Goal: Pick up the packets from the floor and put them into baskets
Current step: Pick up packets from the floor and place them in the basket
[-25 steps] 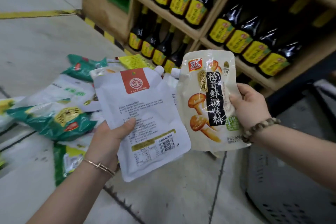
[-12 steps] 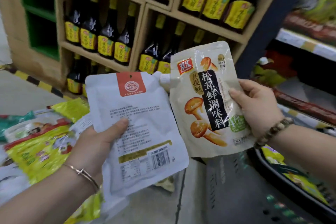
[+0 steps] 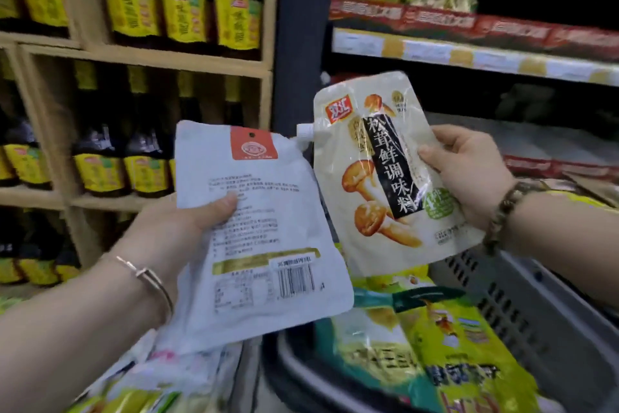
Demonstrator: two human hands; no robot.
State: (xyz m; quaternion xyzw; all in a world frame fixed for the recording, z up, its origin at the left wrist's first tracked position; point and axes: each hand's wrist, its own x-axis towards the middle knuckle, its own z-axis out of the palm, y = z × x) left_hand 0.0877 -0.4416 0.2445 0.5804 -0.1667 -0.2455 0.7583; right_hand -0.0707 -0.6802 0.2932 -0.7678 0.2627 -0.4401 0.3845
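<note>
- Midway, by my reading: my left hand (image 3: 167, 231) grips a white packet (image 3: 268, 228), thumb pressed across its printed back, while my right hand (image 3: 469, 171) holds a mushroom-print packet (image 3: 378, 178) by its right edge.
- Both packets are held up side by side over the left edge of a grey basket (image 3: 522, 312); neither is in it yet.
- Green-and-yellow packets (image 3: 435, 345) already lie in that basket, so part of the job looks done.
- Blurred packets (image 3: 150, 389) show at lower left; whether they lie in a second basket or on the floor, I cannot tell. The floor itself is hardly visible.
</note>
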